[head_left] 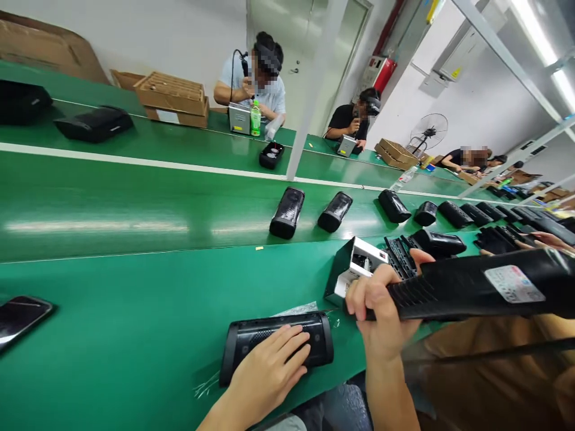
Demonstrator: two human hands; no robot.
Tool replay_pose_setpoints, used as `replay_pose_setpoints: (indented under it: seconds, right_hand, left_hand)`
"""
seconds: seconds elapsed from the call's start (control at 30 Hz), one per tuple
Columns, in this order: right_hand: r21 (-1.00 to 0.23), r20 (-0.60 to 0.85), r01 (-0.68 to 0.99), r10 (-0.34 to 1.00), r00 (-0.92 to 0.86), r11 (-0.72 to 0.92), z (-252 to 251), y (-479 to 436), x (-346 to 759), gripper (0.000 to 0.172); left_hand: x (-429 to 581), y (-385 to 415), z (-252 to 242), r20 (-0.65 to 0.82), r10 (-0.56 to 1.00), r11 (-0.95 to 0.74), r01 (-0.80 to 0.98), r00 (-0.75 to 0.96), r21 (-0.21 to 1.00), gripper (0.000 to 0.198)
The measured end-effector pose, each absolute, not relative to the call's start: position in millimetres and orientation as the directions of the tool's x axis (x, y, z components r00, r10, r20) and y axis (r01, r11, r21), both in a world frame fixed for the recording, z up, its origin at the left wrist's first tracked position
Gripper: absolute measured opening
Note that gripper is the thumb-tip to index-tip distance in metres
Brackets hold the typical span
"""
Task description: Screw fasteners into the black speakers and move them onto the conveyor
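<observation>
a black speaker (276, 342) is pressed flat under the left hand (269, 371) at the near edge of the green bench (135, 311), fingers spread loosely. just right, a long black housing (471, 287) is clamped in the right hand (381, 305), raised beside a small white box (357, 266). wrapped speakers (287, 212) are lined along the far belt.

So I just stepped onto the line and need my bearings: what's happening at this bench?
A person at a green bench rests the left hand flat on a black speaker lying in front of them. The right hand grips a long black housing with a white label, held up off the bench. More black speakers lie in a row on the belt behind, and other people sit working across it.
</observation>
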State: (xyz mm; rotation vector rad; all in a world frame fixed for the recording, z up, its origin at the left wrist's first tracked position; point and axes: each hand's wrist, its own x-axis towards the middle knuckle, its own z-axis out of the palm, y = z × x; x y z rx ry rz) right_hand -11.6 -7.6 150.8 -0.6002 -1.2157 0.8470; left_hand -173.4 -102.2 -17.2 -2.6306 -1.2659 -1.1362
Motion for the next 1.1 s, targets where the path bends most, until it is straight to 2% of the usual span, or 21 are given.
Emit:
replay_pose_setpoints:
  seconds: [0.17, 0.3, 0.47, 0.67, 1.1]
  right_hand:
    - [-0.801, 0.524, -0.390, 0.847, -0.088, 0.455, 143.0, -10.7, -79.0, 0.049]
    - [-0.831, 0.486, -0.409, 0.849, -0.207, 0.376, 127.5, -11.4, -102.4, 0.045]
    - [-0.844, 0.468, -0.398, 0.857, -0.215, 0.360, 122.6, -13.0, -108.3, 0.054]
    - [-0.825, 0.489, -0.427, 0.845, -0.215, 0.369, 118.1, -12.7, -109.0, 0.042]
    - [-0.851, 0.497, -0.335, 0.824, -0.271, 0.403, 105.6, -15.3, -109.7, 0.045]
  left_hand:
    - [-172.1, -101.7, -13.6, 0.612, 0.675, -0.677, 0.676, 0.413, 0.291, 0.019]
    - [-170.8, -100.6, -11.0, 0.611, 0.670, -0.683, 0.672, 0.420, 0.287, 0.014]
    - [-170.8, -100.4, -10.6, 0.604, 0.672, -0.681, 0.678, 0.429, 0.276, 0.017]
    - [-171.2, -100.9, -13.6, 0.595, 0.666, -0.686, 0.683, 0.449, 0.253, 0.023]
    - [-168.5, -104.6, -24.2, 0.550, 0.692, -0.676, 0.688, 0.468, 0.265, 0.024]
